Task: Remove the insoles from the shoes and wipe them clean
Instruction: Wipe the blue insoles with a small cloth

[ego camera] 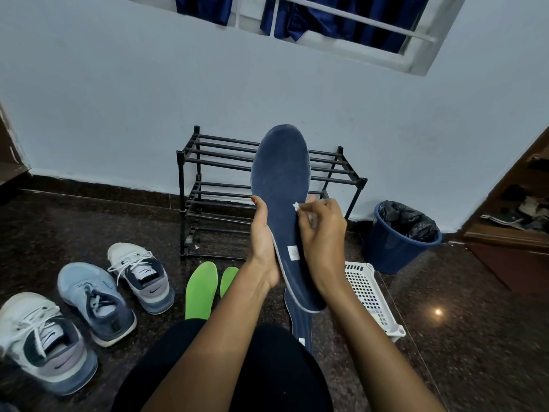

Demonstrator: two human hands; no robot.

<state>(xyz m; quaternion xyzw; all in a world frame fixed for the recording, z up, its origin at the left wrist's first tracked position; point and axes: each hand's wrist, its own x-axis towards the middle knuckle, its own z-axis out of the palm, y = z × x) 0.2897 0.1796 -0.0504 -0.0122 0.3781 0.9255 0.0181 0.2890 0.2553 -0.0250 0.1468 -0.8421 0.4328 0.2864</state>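
Note:
I hold a dark blue insole (282, 179) upright in front of me, toe end up. My left hand (263, 245) grips its left edge near the heel half. My right hand (322, 230) pinches a small white wipe (296, 207) against the insole's right side. A second dark blue insole (298, 319) lies on the floor under my arms. Two green insoles (200, 289) lie side by side on the floor to the left of it. Three sneakers stand at the left: a white and grey one (142, 275), a light blue one (95, 301) and another white and grey one (44, 343).
A black shoe rack (214, 179) stands against the pale wall behind the insole. A blue bin with a black liner (398, 242) stands at the right, and a white perforated basket (371, 292) lies beside my right arm. A wooden cabinet (514, 227) with shoes stands far right.

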